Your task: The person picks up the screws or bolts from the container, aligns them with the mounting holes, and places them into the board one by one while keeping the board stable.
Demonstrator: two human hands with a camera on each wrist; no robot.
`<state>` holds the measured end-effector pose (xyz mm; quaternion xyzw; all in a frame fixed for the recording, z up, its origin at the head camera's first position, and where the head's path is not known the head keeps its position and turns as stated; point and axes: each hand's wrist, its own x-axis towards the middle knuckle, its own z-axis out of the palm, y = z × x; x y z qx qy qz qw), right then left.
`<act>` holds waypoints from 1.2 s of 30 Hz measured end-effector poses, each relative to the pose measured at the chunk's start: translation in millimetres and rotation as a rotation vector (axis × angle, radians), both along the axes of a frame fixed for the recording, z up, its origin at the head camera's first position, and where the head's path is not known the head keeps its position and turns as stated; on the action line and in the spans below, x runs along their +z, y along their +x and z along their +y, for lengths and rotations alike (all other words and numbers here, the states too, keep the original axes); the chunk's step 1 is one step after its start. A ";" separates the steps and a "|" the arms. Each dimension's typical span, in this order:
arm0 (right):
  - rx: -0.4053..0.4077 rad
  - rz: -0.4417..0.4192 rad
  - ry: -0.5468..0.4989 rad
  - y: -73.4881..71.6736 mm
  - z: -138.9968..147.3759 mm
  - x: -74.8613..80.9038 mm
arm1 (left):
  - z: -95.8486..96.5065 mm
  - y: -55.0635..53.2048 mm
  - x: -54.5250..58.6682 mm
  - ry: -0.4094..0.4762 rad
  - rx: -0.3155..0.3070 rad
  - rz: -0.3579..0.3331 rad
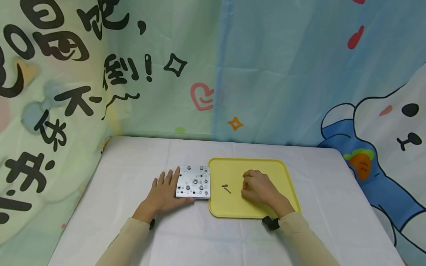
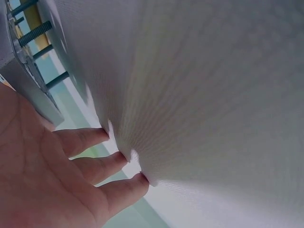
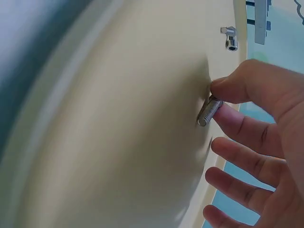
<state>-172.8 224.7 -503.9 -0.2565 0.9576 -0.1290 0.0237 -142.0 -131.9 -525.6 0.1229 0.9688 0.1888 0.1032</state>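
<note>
My left hand (image 1: 164,195) rests at the left side of a silver metal plate (image 1: 182,181), its fingers splayed along the left edge and its thumb by the front edge. Several bolts sit in the plate, and their threaded shanks (image 2: 35,33) stick out beneath it in the left wrist view. Over the yellow tray (image 1: 249,162), my right hand (image 1: 261,188) pinches a bolt (image 3: 209,113) between thumb and index finger, close to the tray surface. Its other fingers are spread apart. Two loose bolts (image 1: 226,188) lie on the tray to the left of that hand.
The plate's right edge meets the tray's left rim. Both lie on a table with a white cloth (image 1: 199,236). Printed curtains (image 1: 266,92) hang behind and beside the table. A black wrist camera (image 1: 271,223) is at the right wrist.
</note>
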 end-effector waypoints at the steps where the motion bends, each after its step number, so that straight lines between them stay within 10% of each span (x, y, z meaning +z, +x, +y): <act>1: 0.001 0.007 0.001 -0.3 -0.3 -0.5 | 0.0 0.0 0.0 0.000 0.000 -0.001; 36: 0.068 0.190 -0.215 -19.0 -44.7 20.3 | 1.0 0.4 1.4 0.002 -0.001 0.003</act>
